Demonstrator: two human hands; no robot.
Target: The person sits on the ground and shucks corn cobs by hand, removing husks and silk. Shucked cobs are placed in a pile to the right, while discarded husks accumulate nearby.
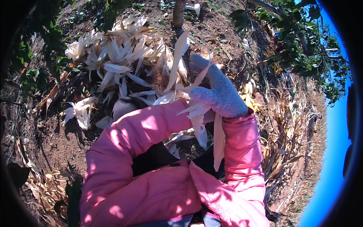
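My right hand (pixel 217 86), in a pale grey knit glove, is raised in front of me with thumb and fingers spread wide apart. A dry corn husk strip (pixel 202 75) crosses the gap between them; whether the fingers press on it is unclear. More husk strips (pixel 219 142) hang below the glove. My left arm, in a pink sleeve (pixel 158 120), bends across to the same spot. Husks and the right hand hide nearly all of my left hand, so its grip does not show. Any corn ear among these husks is out of sight.
A heap of pale corn husks (pixel 122 54) lies on the soil beyond my dark-clad knee (pixel 127 106). Yellow corn ears (pixel 249 95) rest to the right, near dry stalks (pixel 286 124). A thin tree trunk (pixel 178 14) stands ahead; leafy branches (pixel 300 31) overhang.
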